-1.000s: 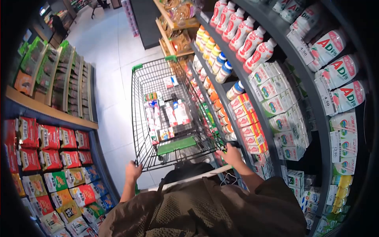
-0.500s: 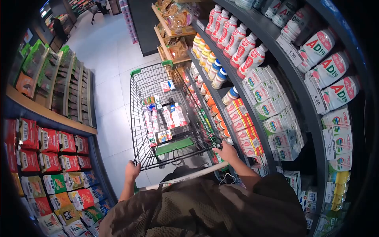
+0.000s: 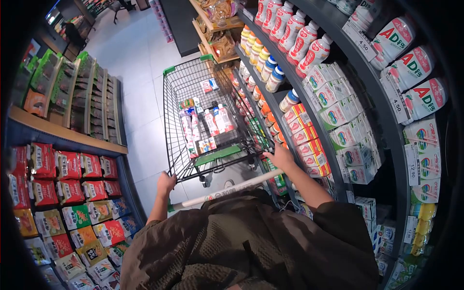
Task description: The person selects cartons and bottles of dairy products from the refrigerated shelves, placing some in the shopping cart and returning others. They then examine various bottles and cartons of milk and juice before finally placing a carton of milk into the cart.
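Note:
A black wire shopping cart with green corners stands in the aisle ahead of me. My left hand is closed around the near left corner of its frame. On the other side, my right hand grips the near right corner, close to the shelf. A pale handle bar crosses between my forearms, just in front of my body. Inside the basket lie several white-and-red bottles, a white-and-blue pack and some small colourful packages. A green flap spans the basket's near end.
Close along the right runs a curved shelf of bottles and boxed drinks. Bagged snacks fill a rack on the left. Ahead, a wooden bread stand and a dark block border the tiled floor.
The cart and both gripping hands sit higher in the view. Below the cart, a wheel and the tip of a shoe now show. The shelf goods on the right have shifted rightward and up.

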The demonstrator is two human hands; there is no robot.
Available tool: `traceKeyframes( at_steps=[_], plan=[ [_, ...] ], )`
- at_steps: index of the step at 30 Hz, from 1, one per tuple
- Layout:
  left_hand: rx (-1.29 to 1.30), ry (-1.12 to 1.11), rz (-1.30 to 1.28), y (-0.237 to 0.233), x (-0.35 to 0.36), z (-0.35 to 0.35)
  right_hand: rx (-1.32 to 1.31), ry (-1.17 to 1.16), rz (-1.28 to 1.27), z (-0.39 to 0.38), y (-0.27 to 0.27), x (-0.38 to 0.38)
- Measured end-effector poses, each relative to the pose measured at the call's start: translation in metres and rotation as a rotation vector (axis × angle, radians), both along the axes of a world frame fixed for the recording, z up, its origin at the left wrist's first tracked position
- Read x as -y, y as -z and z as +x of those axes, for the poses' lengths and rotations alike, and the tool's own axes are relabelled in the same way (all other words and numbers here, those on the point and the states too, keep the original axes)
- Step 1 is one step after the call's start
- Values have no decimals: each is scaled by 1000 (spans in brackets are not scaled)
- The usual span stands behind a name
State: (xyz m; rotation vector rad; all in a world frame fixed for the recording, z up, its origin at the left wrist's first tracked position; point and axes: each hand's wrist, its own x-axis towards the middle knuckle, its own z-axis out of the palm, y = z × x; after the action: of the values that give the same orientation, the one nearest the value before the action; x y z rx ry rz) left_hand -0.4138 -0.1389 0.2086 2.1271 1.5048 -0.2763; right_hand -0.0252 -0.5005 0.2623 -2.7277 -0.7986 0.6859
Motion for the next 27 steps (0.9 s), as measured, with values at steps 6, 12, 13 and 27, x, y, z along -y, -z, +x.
traceKeyframes(
  at_steps=[6, 12, 13, 27],
  plan=[
    [-9, 6, 39, -17, -17, 29, 40, -31, 15, 24, 3, -28],
    [-63, -1, 48, -31, -43, 56, 65, 1, -22, 39, -16, -69],
    [-65, -7, 48, -37, -46, 61, 40, -4, -29, 44, -15, -75],
    [-121, -34, 18, -47, -100, 88, 144, 12, 74, 66, 5, -125]
  ],
)
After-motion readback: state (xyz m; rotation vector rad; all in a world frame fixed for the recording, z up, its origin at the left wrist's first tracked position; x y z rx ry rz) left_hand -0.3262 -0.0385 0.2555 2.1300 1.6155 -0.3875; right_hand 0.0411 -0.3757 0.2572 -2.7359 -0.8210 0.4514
